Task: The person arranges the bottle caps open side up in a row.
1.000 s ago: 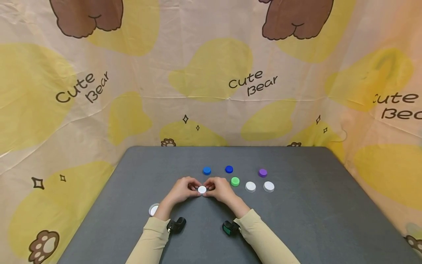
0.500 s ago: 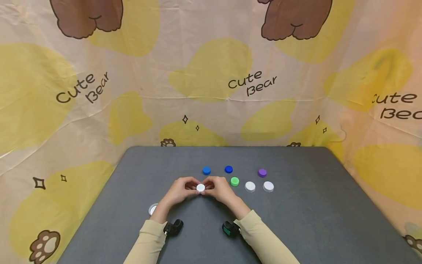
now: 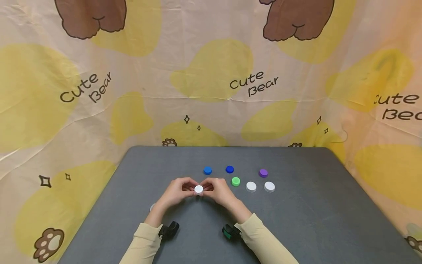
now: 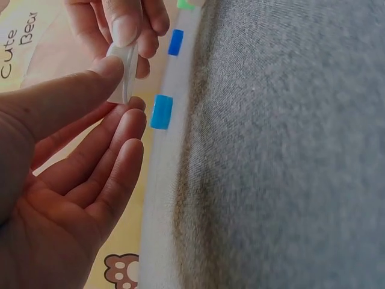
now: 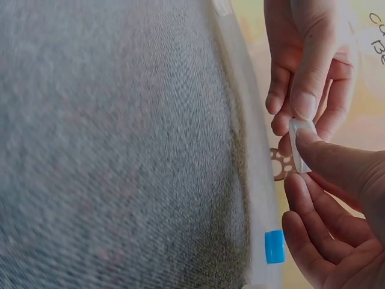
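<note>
A small white bottle cap (image 3: 199, 189) is held between both hands, a little above the grey table. My left hand (image 3: 176, 192) pinches its left side with thumb and fingers, and my right hand (image 3: 220, 191) pinches its right side. Seen edge-on in the left wrist view, the white cap (image 4: 128, 73) has a thumb from each hand on its face. The right wrist view likewise gives the white cap (image 5: 295, 144) tilted up on edge between the fingertips. Fingers hide part of its rim.
Behind the hands lie a light blue cap (image 3: 207, 170) and a dark blue cap (image 3: 229, 169). Rightward are a green cap (image 3: 235, 181), a purple cap (image 3: 263, 173) and two white lids (image 3: 251, 187). My left forearm mostly covers another white round piece (image 3: 152, 206). A printed cloth (image 3: 211, 73) hangs behind.
Both hands have shifted slightly left with the white cap still between them. The left forearm now covers more of the white round piece beside it.
</note>
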A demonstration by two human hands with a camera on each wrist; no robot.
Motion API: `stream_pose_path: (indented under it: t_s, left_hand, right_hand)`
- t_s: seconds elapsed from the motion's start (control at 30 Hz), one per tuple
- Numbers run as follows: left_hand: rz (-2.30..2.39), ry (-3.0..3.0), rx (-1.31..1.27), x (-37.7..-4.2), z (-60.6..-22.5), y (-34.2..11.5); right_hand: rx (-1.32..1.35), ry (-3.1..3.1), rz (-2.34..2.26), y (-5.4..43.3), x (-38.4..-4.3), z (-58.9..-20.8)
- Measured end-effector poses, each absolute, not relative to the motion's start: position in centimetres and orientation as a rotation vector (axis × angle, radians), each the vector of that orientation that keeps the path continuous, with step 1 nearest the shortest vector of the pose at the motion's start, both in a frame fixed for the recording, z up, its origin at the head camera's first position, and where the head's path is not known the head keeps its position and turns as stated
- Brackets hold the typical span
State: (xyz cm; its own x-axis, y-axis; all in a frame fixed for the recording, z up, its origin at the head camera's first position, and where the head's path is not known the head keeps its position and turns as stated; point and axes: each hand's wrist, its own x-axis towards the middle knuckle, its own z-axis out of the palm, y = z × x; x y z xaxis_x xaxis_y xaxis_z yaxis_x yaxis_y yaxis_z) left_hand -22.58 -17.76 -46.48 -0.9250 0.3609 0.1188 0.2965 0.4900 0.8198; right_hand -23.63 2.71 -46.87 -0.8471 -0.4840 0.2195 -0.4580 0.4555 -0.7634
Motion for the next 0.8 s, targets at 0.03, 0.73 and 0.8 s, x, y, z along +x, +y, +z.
stream_pose_path:
  t_s: [0.03, 0.73, 0.8]
  left_hand:
    - [1.434, 2.653, 0.581, -22.5, -46.5, -17.8]
    - [1.423, 2.665, 0.622, -20.6, -46.4, -20.4]
    - [1.422, 2.666, 0.614, -20.4, -46.3, -20.6]
  right_hand:
    - [-0.864, 2.653, -1.38, 2.7, -23.5, -46.8]
    - [-0.905, 2.623, -1.391, 0.9, -21.7, -46.7]
    - [-0.92, 2.624, -1.382, 0.7, -21.6, -46.8]
